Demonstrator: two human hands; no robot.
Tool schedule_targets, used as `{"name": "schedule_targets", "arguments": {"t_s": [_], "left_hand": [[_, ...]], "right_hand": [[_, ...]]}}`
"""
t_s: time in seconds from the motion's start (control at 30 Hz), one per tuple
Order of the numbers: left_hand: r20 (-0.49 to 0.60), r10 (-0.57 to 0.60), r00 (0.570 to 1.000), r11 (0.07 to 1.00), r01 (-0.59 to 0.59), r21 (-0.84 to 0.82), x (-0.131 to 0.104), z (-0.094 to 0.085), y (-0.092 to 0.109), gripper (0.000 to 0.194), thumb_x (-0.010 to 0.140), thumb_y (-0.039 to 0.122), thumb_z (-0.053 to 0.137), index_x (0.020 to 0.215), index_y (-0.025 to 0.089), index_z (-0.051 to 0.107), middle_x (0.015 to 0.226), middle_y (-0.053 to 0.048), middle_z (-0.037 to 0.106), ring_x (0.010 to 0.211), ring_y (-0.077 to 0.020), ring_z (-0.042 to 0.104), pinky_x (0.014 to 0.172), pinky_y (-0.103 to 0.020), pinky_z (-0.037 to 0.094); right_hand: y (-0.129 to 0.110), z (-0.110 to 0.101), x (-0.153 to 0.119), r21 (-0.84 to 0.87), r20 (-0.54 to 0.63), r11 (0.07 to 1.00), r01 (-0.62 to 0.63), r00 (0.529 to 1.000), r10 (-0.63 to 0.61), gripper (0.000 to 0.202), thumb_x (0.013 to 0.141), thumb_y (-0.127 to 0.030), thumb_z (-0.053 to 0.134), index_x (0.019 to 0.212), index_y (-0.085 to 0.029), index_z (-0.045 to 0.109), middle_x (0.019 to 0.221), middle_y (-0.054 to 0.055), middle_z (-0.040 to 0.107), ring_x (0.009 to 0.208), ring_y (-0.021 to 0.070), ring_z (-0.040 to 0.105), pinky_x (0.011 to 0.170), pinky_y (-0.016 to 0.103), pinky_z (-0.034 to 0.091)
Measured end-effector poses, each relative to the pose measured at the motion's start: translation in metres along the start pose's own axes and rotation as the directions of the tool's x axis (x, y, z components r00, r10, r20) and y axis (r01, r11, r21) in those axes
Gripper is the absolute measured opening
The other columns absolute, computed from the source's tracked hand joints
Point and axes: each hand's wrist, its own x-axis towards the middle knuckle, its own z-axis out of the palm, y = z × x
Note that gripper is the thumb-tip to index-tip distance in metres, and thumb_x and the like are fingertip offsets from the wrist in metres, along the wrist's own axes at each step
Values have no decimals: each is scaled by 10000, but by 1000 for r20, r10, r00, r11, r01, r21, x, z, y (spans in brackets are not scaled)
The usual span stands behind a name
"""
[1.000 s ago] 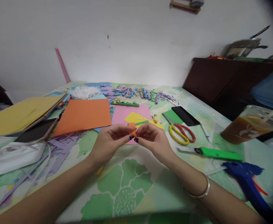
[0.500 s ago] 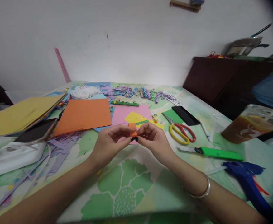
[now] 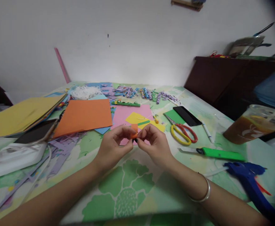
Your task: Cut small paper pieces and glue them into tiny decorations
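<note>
Between my two hands, above the near edge of a pink sheet [image 3: 143, 110], is a small curled orange paper strip [image 3: 134, 128]. My left hand [image 3: 115, 141] pinches it between thumb and fingers. Fingertips of my right hand [image 3: 153, 142] are closed on its right side, thumb close to the other thumb. Its lower part is hidden by the fingers. Just behind lie yellow paper [image 3: 133, 117] and a narrow green strip [image 3: 143, 122].
Scissors [image 3: 181, 133], a green utility knife [image 3: 222, 154], a blue glue gun [image 3: 245, 179] and a drink cup [image 3: 248, 125] stand or lie to the right. Orange card [image 3: 88, 116], a phone [image 3: 37, 131] and a white power strip [image 3: 17, 160] are leftward. Paper curls [image 3: 147, 93] lie behind.
The orange strip has turned slightly in my fingers, and my thumbs have shifted a little. Both hands stay in nearly the same place.
</note>
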Motion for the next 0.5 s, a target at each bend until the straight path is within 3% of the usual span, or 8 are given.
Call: {"name": "schedule_targets", "arguments": {"t_s": [0.1, 0.27, 0.5], "left_hand": [[-21, 2, 1000, 1000, -2, -4, -1, 0, -4, 199, 722, 50, 590, 871, 178, 622, 852, -15, 647, 802, -136, 628, 775, -261, 518], [-17, 24, 1000, 999, -24, -46, 0, -4, -5, 226, 720, 50, 586, 894, 187, 627, 908, -26, 650, 828, -143, 628, 786, -273, 517], [-51, 8, 999, 997, -12, -80, 1, -3, 3, 543, 721, 132, 678, 1211, 199, 454, 828, -2, 663, 835, -157, 640, 862, -322, 501]], "right_hand": [[1, 2, -2, -57, -40, 998, 30, 999, -32, 171, 711, -126, 611, 702, -213, 464, 680, -39, 485, 634, 114, 493, 609, 268, 433], [2, 0, 1, 49, -65, 999, -20, 998, 23, 199, 685, -144, 621, 680, -216, 435, 685, -39, 471, 692, 127, 530, 629, 265, 469], [-1, -4, 6, 195, -10, 973, -127, 991, 131, 247, 662, -159, 658, 694, -208, 417, 708, -35, 525, 649, 100, 498, 607, 245, 447]]}}
